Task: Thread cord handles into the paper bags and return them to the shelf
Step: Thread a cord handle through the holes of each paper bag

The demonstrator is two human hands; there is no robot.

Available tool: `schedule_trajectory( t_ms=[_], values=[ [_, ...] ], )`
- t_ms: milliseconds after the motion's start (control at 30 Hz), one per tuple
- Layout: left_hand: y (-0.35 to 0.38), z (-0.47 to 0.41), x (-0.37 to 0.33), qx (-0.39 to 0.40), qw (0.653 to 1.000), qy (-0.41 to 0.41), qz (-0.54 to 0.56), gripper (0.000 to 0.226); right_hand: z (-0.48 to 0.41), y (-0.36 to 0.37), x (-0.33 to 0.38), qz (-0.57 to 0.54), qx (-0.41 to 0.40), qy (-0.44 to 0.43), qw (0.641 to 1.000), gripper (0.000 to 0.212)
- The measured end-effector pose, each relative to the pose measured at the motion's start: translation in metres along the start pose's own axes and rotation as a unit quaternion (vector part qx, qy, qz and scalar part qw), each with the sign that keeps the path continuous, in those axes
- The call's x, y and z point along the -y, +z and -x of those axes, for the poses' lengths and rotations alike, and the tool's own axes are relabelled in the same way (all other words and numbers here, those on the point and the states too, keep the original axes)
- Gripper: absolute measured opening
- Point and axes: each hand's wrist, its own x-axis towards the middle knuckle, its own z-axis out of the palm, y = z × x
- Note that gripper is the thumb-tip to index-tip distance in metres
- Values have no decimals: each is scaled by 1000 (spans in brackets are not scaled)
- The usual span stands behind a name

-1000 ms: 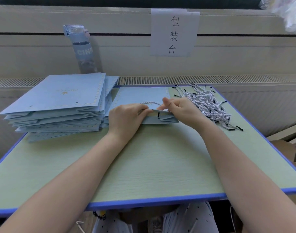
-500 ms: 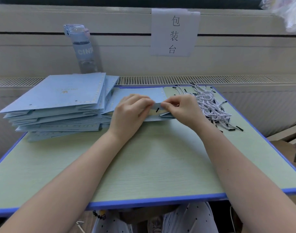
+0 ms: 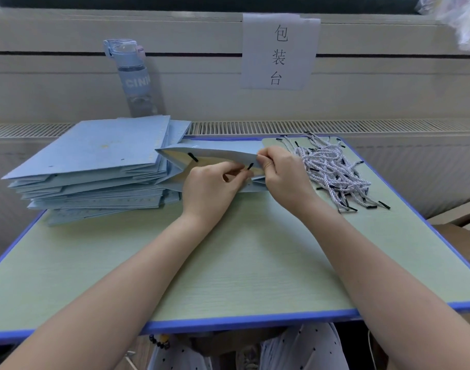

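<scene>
Bag (image 3: 215, 153) is lying on the surface (image 3: 228, 276) between the stack (image 3: 95, 161) and the cord pile (image 3: 332, 169), mouth facing me and gaping. Right hand (image 3: 284, 172) is pinching the far wall's edge and lifting it. That grip is clenched on paper only. Left hand (image 3: 212, 188) is reaching into the mouth, thumb and forefinger curled on the near wall right at a black cord tip (image 3: 250, 166). I can't tell whether the tip itself is in that pinch. A 2nd tip (image 3: 192, 157) is hanging inside the far wall, so I'm reading 1 cord as through both holes of that wall and the step as seating its ends. To do it well: the right hand should be holding the mouth open without creasing the edge, while the left is drawing each tip fully inside until the stopper is catching behind the hole. Pull along the hole's axis, not sideways, since thin paper is likely tearing at a punched hole under a skewed tug. Then check that both ends are sitting even, so the loop outside is hanging symmetric. The near wall is looking unthreaded, and its cord is waiting in the pile just beside the right wrist.
</scene>
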Motion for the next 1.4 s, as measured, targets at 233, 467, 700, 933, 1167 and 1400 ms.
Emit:
schedule_trajectory(
  t_ms=[233,467,700,933,1167,1400],
  values=[
    [-4,-2,0,-11,1000,3,25,23,1,-2,1,-19,5,4,1000,15],
    [-1,-1,0,14,999,-2,33,21,1,-5,-1,-90,39,61,993,23],
    [-7,-2,5,-46,992,117,3,14,-1,-12,2,-342,57,186,919,20],
    [-9,-13,18,-102,959,226,-138,29,-1,-13,-3,-344,17,189,919,17],
    [-16,-15,22,-28,955,250,-158,24,-3,-15,-6,-344,5,193,919,20],
    [-16,-14,23,109,936,277,-189,51,-4,-16,-11,-326,2,196,925,19]
  ],
)
